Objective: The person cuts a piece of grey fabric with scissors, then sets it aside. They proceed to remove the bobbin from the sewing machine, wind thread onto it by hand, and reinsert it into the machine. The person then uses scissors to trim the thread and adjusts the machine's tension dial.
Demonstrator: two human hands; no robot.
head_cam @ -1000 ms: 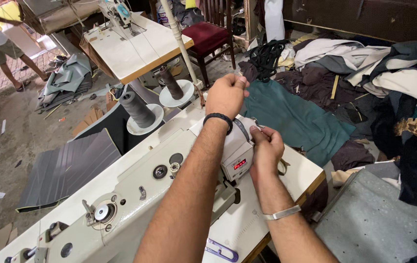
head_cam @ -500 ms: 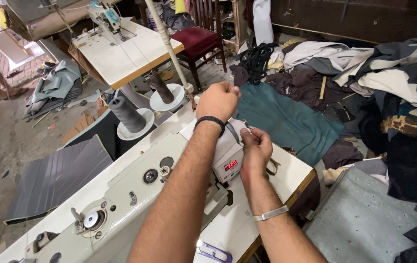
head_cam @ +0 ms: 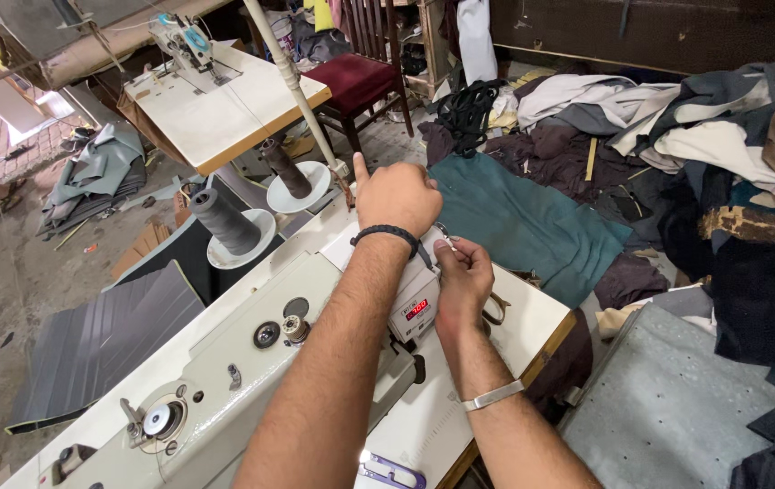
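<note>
Head view: left hand (head_cam: 398, 195) is a loose fist with thumb up, over the far end of the white sewing machine (head_cam: 252, 362). Right hand (head_cam: 462, 276) pinches fingertips together on a thin thread (head_cam: 443, 231), barely visible, just beside the machine's control box (head_cam: 415, 303). A tug could snap or slip it. The thread seems to run between the hands, near-to-far.
</note>
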